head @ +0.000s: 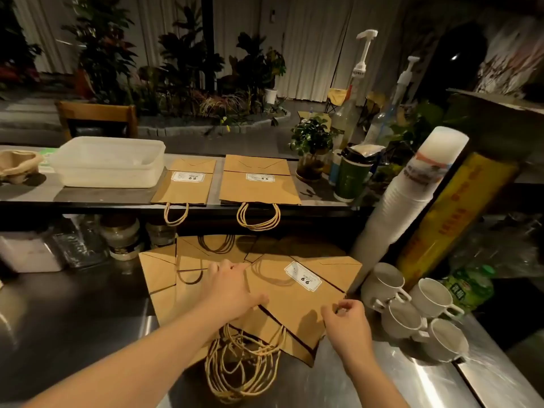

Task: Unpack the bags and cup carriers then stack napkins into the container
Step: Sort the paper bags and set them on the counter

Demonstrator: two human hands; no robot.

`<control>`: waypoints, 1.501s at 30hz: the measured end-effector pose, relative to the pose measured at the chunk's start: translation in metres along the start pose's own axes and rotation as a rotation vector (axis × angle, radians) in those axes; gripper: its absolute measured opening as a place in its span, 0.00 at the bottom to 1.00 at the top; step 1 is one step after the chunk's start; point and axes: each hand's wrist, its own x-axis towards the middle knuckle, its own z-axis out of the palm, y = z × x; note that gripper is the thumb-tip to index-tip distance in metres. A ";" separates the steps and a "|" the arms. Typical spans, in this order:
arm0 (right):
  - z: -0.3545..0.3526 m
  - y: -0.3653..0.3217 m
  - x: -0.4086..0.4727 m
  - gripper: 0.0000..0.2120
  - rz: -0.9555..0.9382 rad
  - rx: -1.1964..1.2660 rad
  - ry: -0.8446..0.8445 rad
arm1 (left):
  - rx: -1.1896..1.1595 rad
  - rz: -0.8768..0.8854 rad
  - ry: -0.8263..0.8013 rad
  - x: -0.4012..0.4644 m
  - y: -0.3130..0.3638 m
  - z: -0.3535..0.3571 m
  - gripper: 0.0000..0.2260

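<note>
Steel counter [88,313] carried a loose heap of flat kraft bags [182,272]; two more flat stacks [259,184] lay on the raised shelf, with the clear plastic container [109,161] left of them and a pulp cup carrier [17,166] at the far left. No napkins visible. Step in hand looked like sorting the bags; next move probably called for lifting the top labelled bag [297,293] free of the tangled handles [244,363]. Left hand [229,287] lay flat on the heap, fingers spread and straight. Right hand [344,319] pinched the top bag's near edge, fingers curled.
</note>
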 end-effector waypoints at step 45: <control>0.020 0.008 -0.008 0.26 0.146 0.242 -0.107 | -0.377 -0.132 -0.123 -0.015 -0.019 -0.001 0.15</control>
